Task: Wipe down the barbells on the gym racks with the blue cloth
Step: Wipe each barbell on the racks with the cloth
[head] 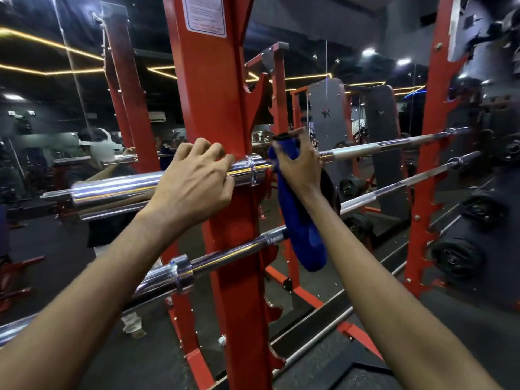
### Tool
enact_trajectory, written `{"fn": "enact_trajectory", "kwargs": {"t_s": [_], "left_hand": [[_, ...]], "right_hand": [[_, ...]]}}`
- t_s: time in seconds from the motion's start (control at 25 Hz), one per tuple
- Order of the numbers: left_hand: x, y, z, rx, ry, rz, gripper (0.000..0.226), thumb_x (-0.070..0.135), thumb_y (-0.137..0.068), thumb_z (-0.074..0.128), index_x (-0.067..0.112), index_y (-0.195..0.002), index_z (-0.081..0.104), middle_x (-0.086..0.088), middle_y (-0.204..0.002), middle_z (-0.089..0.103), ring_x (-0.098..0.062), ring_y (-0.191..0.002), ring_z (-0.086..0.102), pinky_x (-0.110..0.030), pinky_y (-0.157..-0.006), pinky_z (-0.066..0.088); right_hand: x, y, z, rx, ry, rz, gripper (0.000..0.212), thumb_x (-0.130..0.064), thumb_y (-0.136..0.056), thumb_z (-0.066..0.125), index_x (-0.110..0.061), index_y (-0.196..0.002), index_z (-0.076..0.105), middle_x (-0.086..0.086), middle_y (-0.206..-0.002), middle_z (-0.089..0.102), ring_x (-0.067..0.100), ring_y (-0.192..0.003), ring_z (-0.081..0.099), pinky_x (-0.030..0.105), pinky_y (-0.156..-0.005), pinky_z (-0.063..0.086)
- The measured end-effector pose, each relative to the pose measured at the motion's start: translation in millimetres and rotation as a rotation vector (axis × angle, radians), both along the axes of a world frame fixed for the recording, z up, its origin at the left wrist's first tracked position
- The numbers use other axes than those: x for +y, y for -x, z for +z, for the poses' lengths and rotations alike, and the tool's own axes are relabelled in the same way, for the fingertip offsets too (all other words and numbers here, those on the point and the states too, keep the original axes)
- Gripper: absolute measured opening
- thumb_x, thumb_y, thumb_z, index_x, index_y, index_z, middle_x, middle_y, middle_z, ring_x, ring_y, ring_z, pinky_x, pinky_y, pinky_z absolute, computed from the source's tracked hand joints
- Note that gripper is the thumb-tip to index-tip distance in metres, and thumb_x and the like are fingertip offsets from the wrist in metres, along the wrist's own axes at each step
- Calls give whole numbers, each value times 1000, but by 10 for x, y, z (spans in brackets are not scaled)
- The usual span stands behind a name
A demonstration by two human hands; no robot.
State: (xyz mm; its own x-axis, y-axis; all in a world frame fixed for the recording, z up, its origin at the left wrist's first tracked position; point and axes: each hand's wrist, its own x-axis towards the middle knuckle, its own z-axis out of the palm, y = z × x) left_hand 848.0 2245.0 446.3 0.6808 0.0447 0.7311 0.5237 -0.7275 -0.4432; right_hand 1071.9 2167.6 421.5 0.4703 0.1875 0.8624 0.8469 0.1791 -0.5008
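Observation:
A chrome barbell (112, 190) lies across the red rack upright (213, 108) at chest height. My left hand (194, 178) curls over its thick sleeve, just left of the collar. My right hand (301, 161) grips the blue cloth (298, 220) around the bar's shaft just right of the upright; most of the cloth hangs down below the hand. A second barbell (225, 257) rests lower on the same rack, passing behind the hanging cloth. Both shafts run to the far right upright (430, 164).
A mirror wall behind the rack reflects a person, ceiling lights and other machines. Black weight plates (458, 257) hang on pegs at the right. A third bar (323, 333) lies low near the floor. Red base rails (304, 291) cross the dark floor below.

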Motion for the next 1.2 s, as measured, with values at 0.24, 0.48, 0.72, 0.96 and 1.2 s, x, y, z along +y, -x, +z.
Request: {"fn": "enact_trajectory", "kwargs": {"t_s": [0.24,0.48,0.72,0.96,1.2], "left_hand": [[-142,-273,-18,-3,46,79,63,60,-101,33,12,-133,57,-13,-113,69,-32,-104,62,-43,-85,48],[-99,-279,-74,-37,0,87,69,65,-100,30,13,-141,52,-17,-109,66,-34,-96,61,-44,-78,49],[-100,-325,-56,-62,21,82,72,70,-97,32,18,-141,52,-14,-114,58,-34,-99,55,-46,-83,47],[-215,-493,-76,-73,51,109,64,58,-95,34,25,-147,46,-16,-109,63,-34,-98,55,-42,-76,44],[-182,-554,-122,-130,40,98,59,60,-94,32,25,-135,56,-10,-112,63,-30,-93,55,-41,-70,46]], "right_hand": [[-27,-327,-94,-422,200,32,32,-41,-100,47,-17,-113,65,-12,-103,61,11,-94,58,43,-93,48],[65,-405,-181,-448,88,-30,27,-39,-100,50,-17,-105,64,-5,-96,66,10,-85,57,30,-86,45],[-98,-653,-119,-177,107,-161,26,-36,-101,52,-16,-107,67,1,-107,71,24,-98,64,39,-99,42],[-12,-439,-144,-348,156,-25,32,-47,-101,48,-21,-105,64,-5,-103,67,11,-93,57,37,-97,43],[-145,-1082,-44,-242,83,-144,24,-32,-102,54,-16,-85,60,-5,-79,55,19,-71,52,43,-82,49]]}}
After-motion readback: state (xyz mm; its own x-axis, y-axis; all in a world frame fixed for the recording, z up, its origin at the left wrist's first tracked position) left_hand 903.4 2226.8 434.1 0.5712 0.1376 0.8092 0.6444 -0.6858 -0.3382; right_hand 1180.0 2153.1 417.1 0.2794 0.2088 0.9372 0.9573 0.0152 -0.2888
